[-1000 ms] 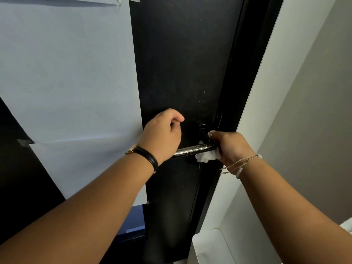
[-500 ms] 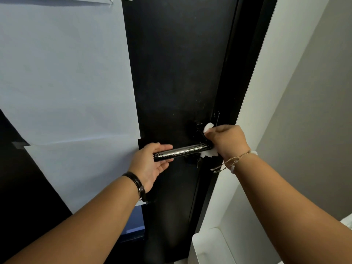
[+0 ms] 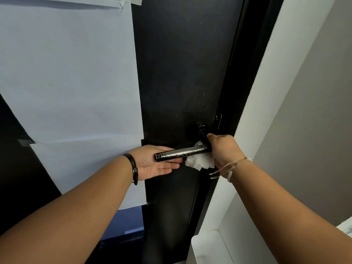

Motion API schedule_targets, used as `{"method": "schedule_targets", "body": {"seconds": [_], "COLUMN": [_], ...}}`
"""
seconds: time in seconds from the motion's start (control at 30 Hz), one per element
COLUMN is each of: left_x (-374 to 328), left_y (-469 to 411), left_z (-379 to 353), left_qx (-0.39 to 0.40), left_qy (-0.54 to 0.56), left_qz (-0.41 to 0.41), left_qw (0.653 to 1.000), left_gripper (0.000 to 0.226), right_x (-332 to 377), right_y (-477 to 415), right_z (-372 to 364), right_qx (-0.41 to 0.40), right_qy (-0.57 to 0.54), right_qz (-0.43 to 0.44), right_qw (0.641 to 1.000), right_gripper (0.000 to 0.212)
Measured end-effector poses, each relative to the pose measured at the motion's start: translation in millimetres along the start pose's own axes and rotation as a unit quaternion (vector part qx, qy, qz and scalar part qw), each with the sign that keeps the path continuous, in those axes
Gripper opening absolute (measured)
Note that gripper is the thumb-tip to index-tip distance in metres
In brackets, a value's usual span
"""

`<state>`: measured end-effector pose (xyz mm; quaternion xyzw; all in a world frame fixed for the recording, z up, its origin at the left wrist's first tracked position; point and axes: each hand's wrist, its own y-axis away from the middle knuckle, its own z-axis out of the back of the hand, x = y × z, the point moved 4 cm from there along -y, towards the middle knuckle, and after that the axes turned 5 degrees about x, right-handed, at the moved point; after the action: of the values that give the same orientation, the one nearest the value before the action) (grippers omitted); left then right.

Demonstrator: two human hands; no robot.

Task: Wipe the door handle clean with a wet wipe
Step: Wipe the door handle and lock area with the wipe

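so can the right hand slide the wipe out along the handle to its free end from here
Probably not all the way: the right hand holds the wet wipe at the door handle base, but the left hand, open, cups the free end from below and would need to move off.

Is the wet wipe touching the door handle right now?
Touching. The head view shows the right hand pressing the wet wipe against the door handle at its door end.

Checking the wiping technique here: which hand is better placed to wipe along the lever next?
Right. The right hand already holds the wet wipe against the door handle at its pivot end. The left hand lies open under the free end, with no wipe.
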<state>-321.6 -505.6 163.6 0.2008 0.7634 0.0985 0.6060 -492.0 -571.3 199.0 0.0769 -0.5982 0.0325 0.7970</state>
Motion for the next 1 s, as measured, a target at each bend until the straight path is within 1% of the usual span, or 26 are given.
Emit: {"method": "schedule_targets", "body": {"seconds": [0.07, 0.1, 0.13, 0.17, 0.2, 0.23, 0.27, 0.3, 0.4, 0.47, 0.53, 0.6, 0.73, 0.8, 0.87, 0.9, 0.93, 0.97, 1.0], "left_x": [0, 0, 0, 0, -1, -1, -3, -4, -8, -13, -21, -28, -41, -50, -59, -63, -68, -72, -75], "left_y": [0, -1, -1, -2, -3, -4, -5, -5, -5, -5, -7, -10, -13, -12, -14, -14, -17, -18, -19], "left_z": [-2, -2, -2, -2, -2, -2, -2, -2, -2, -6, -12, -20, -27, -31, -39, -44, -49, -56, -62], "left_qx": [0.015, 0.02, 0.023, 0.026, 0.03, 0.033, 0.037, 0.04, 0.046, 0.055, 0.064, 0.066, 0.014, 0.002, -0.018, -0.041, -0.069, -0.101, -0.135], "left_qy": [0.002, 0.005, 0.01, 0.011, 0.008, -0.002, -0.017, -0.035, -0.076, -0.064, -0.067, -0.126, -0.267, -0.316, -0.33, -0.359, -0.427, -0.515, -0.597], "left_qz": [0.005, 0.007, 0.01, 0.016, 0.026, 0.038, 0.052, 0.067, 0.101, 0.113, 0.111, 0.113, 0.111, 0.09, 0.048, 0.021, -0.007, -0.028, -0.045], "left_qw": [1.0, 1.0, 1.0, 0.999, 0.999, 0.999, 0.998, 0.996, 0.991, 0.99, 0.989, 0.983, 0.957, 0.944, 0.943, 0.932, 0.901, 0.851, 0.79], "left_gripper": [0.02, 0.02, 0.02, 0.02, 0.021, 0.024, 0.027, 0.029, 0.031, 0.031, 0.031, 0.032, 0.036, 0.033, 0.026, 0.025, 0.024, 0.025, 0.026], "right_x": [7, 16, 18, 18, 17, 16, 15, 16, 22, 23, 22, 21, 22, 24, 25, 26, 25, 25, 24], "right_y": [1, 7, 8, 9, 9, 8, 8, 8, 14, 12, 10, 7, 6, 7, 7, 6, 5, 4, 4], "right_z": [3, 4, 4, 2, 0, -1, -2, -3, -8, -10, -10, -10, -8, -7, -7, -5, -4, -3, -2], "right_qx": [-0.001, 0.009, 0.008, 0.02, 0.018, 0.015, 0.009, 0.018, 0.054, 0.062, 0.058, 0.051, 0.05, 0.056, 0.058, 0.056, 0.055, 0.049, 0.044], "right_qy": [0.054, 0.121, 0.164, 0.172, 0.152, 0.154, 0.151, 0.144, 0.188, 0.199, 0.199, 0.196, 0.222, 0.254, 0.287, 0.288, 0.288, 0.289, 0.294], "right_qz": [0.005, 0.013, 0.023, 0.026, 0.036, 0.04, 0.03, 0.017, 0.024, 0.025, 0.011, 0.007, 0.008, 0.016, 0.027, 0.028, 0.024, 0.024, 0.024], "right_qw": [0.999, 0.993, 0.986, 0.985, 0.988, 0.987, 0.988, 0.989, 0.98, 0.978, 0.978, 0.979, 0.974, 0.965, 0.956, 0.956, 0.956, 0.956, 0.954], "right_gripper": [0.025, 0.026, 0.026, 0.023, 0.022, 0.027, 0.032, 0.034, 0.027, 0.029, 0.025, 0.022, 0.026, 0.031, 0.033, 0.036, 0.039, 0.04, 0.04]}}
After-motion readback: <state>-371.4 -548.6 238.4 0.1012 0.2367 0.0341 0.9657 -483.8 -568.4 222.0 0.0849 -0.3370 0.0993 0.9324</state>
